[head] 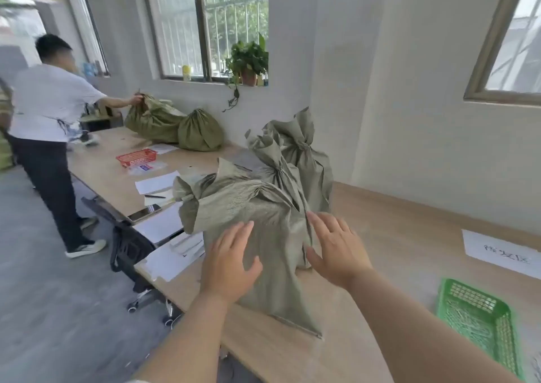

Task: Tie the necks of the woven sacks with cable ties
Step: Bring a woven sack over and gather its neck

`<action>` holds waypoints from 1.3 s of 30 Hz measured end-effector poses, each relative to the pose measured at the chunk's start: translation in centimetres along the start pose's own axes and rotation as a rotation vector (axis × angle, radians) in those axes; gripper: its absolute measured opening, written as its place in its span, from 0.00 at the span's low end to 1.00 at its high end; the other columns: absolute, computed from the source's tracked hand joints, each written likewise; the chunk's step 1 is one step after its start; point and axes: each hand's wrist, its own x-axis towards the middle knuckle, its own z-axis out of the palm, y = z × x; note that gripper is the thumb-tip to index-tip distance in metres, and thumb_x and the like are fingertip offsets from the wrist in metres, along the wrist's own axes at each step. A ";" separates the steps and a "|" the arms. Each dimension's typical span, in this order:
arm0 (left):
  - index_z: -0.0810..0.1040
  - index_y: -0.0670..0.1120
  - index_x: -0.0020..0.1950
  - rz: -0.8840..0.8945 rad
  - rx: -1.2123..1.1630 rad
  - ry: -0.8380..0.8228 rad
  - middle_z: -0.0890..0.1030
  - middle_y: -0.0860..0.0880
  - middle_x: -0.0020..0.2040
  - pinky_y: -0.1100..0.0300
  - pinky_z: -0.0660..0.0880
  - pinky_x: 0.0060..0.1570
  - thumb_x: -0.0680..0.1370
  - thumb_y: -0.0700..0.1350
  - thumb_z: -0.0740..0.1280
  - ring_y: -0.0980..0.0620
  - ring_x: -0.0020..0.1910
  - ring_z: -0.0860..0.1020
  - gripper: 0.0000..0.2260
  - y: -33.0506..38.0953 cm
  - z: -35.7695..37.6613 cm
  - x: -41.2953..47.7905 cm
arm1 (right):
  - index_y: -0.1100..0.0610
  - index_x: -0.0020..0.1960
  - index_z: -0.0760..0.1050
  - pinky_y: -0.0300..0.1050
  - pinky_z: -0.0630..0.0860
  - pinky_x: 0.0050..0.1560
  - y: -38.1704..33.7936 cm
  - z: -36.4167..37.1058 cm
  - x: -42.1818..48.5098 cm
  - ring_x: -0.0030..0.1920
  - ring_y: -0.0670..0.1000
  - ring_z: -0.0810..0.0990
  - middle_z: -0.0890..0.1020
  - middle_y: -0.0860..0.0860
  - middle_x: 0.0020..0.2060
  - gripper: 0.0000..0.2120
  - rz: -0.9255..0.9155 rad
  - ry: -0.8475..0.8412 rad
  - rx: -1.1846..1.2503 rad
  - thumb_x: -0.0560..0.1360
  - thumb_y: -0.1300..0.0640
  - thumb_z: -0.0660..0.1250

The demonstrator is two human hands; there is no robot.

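Note:
A green woven sack (257, 221) lies on its side on the wooden table (395, 236), its bunched neck (190, 198) pointing left. My left hand (231, 262) rests flat on the sack's near side, fingers spread. My right hand (336, 245) is open at the sack's right flank, fingers apart, holding nothing. Behind it stand two more sacks with gathered necks, one (275, 160) close behind and one (307, 154) nearer the wall. A green basket (480, 318) with pale cable ties sits at the table's right front.
A person in a white shirt (49, 104) handles a sack (152, 119) at the far table, beside another tied sack (200, 132). A red basket (136, 156), papers, a pen and a phone (145, 211) lie there. An office chair (128, 245) stands left. A paper label (500, 252) lies right.

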 end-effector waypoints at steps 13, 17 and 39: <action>0.70 0.50 0.76 0.081 0.094 0.186 0.72 0.48 0.75 0.47 0.70 0.67 0.71 0.56 0.64 0.45 0.71 0.72 0.32 -12.3 -4.1 10.0 | 0.48 0.79 0.51 0.49 0.64 0.70 -6.5 3.4 12.6 0.71 0.55 0.65 0.65 0.50 0.73 0.38 0.014 0.024 0.052 0.74 0.41 0.62; 0.66 0.49 0.79 0.102 0.086 0.154 0.68 0.49 0.78 0.46 0.67 0.71 0.71 0.62 0.64 0.45 0.74 0.69 0.39 -16.2 -4.6 13.5 | 0.50 0.79 0.51 0.49 0.64 0.71 -8.1 3.9 15.9 0.72 0.55 0.65 0.65 0.50 0.73 0.39 0.051 0.042 0.020 0.74 0.42 0.64; 0.76 0.50 0.44 0.010 -0.326 0.010 0.77 0.52 0.37 0.59 0.67 0.33 0.75 0.50 0.62 0.49 0.39 0.76 0.06 -16.4 -0.8 20.9 | 0.53 0.62 0.71 0.47 0.72 0.48 -9.1 6.4 22.8 0.58 0.55 0.75 0.75 0.50 0.53 0.17 0.055 -0.153 0.103 0.74 0.53 0.64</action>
